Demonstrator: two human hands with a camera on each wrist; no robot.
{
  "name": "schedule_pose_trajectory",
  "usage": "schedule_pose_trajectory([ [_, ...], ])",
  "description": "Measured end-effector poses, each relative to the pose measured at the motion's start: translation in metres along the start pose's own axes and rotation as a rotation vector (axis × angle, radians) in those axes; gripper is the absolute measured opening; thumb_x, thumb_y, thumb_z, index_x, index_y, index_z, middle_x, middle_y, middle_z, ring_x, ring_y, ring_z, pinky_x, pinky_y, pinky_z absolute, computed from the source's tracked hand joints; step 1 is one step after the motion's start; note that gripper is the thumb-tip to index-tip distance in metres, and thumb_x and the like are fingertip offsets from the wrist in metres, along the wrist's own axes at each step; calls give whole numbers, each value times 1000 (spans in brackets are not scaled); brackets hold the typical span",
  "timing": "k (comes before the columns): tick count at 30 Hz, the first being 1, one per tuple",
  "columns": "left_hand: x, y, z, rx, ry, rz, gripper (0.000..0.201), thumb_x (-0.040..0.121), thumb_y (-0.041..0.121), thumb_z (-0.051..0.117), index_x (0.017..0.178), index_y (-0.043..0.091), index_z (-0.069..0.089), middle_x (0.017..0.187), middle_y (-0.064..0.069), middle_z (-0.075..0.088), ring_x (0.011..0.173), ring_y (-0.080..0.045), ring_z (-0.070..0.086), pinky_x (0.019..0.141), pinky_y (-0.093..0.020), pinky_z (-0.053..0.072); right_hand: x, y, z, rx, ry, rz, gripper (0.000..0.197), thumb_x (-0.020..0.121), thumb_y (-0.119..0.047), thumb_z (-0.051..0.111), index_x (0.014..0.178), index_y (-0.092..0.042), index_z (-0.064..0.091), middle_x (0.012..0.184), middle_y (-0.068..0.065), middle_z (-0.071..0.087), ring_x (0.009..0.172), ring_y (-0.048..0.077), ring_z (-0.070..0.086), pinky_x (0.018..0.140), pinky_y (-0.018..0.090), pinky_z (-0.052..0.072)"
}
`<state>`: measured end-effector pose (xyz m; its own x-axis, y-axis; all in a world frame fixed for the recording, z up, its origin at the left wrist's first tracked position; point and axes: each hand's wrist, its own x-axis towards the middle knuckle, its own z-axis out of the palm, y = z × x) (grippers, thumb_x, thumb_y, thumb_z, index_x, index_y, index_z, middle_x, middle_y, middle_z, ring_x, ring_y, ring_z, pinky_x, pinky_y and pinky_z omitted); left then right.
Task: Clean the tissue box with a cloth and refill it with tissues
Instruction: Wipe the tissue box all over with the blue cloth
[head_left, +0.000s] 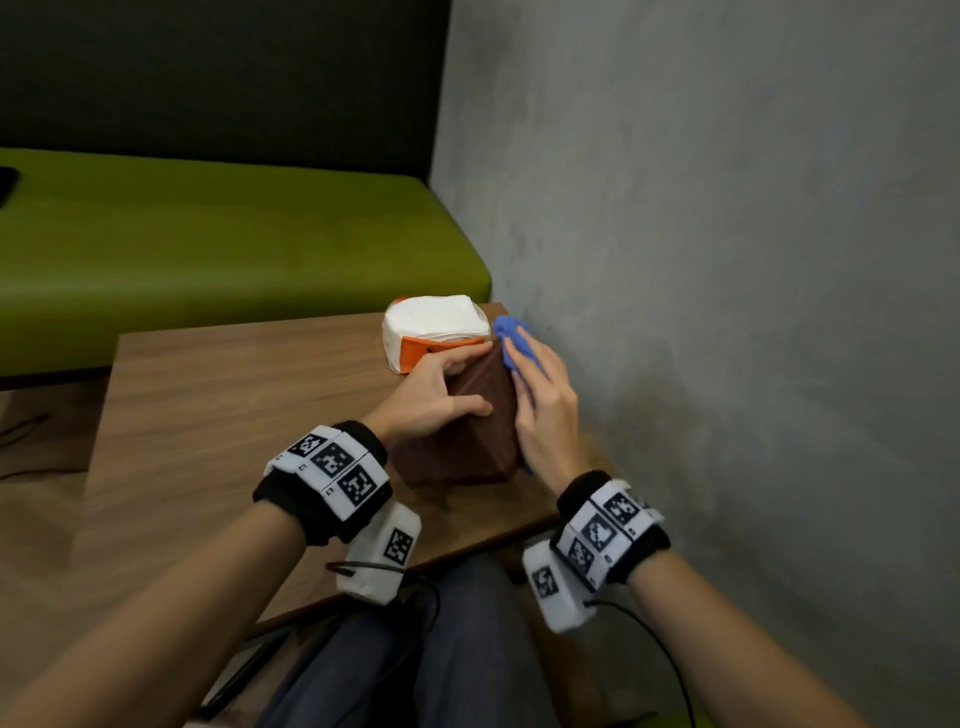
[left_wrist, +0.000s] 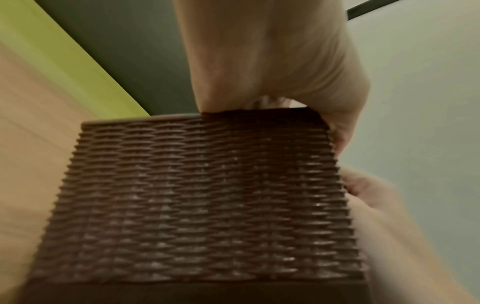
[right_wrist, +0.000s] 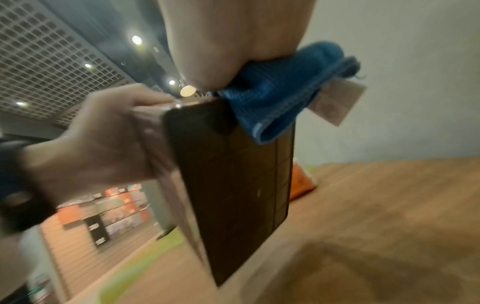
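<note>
A brown woven tissue box (head_left: 478, 415) stands tilted on one edge on the wooden table (head_left: 234, 405). My left hand (head_left: 441, 389) grips it from the left, thumb across the near woven face (left_wrist: 202, 195) and fingers curled over the top edge. My right hand (head_left: 545, 410) lies flat against the box's smooth right face (right_wrist: 233, 185), its straight fingers pressing a blue cloth (head_left: 511, 330) onto that face. The folded cloth (right_wrist: 280, 96) bulges out by the box's upper corner. A stack of white tissues in an orange wrapper (head_left: 436, 327) sits just behind the box.
A grey wall (head_left: 727, 260) runs close along the table's right side, right next to my right hand. A green bench (head_left: 208, 249) stretches behind the table. The table's front edge is near my wrists, with my lap below it.
</note>
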<state>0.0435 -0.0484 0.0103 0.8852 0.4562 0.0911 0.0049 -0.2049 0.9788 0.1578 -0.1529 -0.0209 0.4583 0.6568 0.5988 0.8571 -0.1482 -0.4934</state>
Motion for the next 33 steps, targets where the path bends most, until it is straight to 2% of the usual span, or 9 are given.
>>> schedule_pose_trajectory([
  [4,1,-3,-10,0,10,1,71,68,-14,69,132,-1,42,129,-2,48,117,-5,53,87,0,41,-38,-1,0,-43,-103,-242,41,88,7,43,127,-3,53,136,17,49,130,29,38,114,30,25],
  [9,-7,-5,-5,-18,-74,-6,75,70,-4,71,136,15,39,128,0,51,115,-8,50,90,-3,41,4,16,-10,122,-30,68,33,90,-3,42,116,-2,62,121,11,60,114,17,53,100,5,30],
  [14,1,6,-17,336,-165,-168,96,70,14,71,146,23,14,139,-13,43,127,-21,43,103,-25,33,14,13,-27,289,-112,186,28,93,-1,47,114,-5,64,112,0,61,110,13,57,98,26,42],
  [18,12,17,-9,367,-5,-239,80,51,50,69,123,21,52,120,4,58,107,-13,54,93,-28,43,-7,-11,-21,276,-29,65,31,91,-6,45,115,-6,64,118,1,60,110,4,53,98,10,36],
  [23,0,7,0,374,124,-201,88,50,68,73,122,18,59,122,8,63,113,-8,56,94,-26,45,-27,-7,-17,241,-22,16,35,94,-12,41,125,-7,57,131,9,55,122,13,49,105,18,35],
  [26,-7,13,2,284,79,-160,74,56,55,79,117,17,63,114,7,66,104,-4,59,91,-22,48,-17,24,-22,231,-76,130,35,92,-11,43,124,-11,57,133,9,53,125,15,47,108,26,35],
  [28,-6,15,5,256,120,-127,68,54,57,78,112,21,66,103,10,67,97,-2,59,87,-22,49,-6,24,-24,230,-33,166,35,92,-11,43,123,-10,58,131,8,54,123,12,48,107,18,34],
  [30,-3,15,2,228,185,-89,67,48,65,71,103,27,70,101,11,70,97,0,62,91,-27,50,-3,4,-22,256,-35,79,34,92,-4,44,122,-8,59,131,6,54,123,8,47,104,11,31],
  [33,0,5,-11,182,142,-76,49,58,45,77,101,23,72,101,6,71,83,16,60,86,-22,50,-24,-19,-21,254,-98,-79,36,90,5,46,123,-4,58,134,8,53,128,14,45,108,18,31],
])
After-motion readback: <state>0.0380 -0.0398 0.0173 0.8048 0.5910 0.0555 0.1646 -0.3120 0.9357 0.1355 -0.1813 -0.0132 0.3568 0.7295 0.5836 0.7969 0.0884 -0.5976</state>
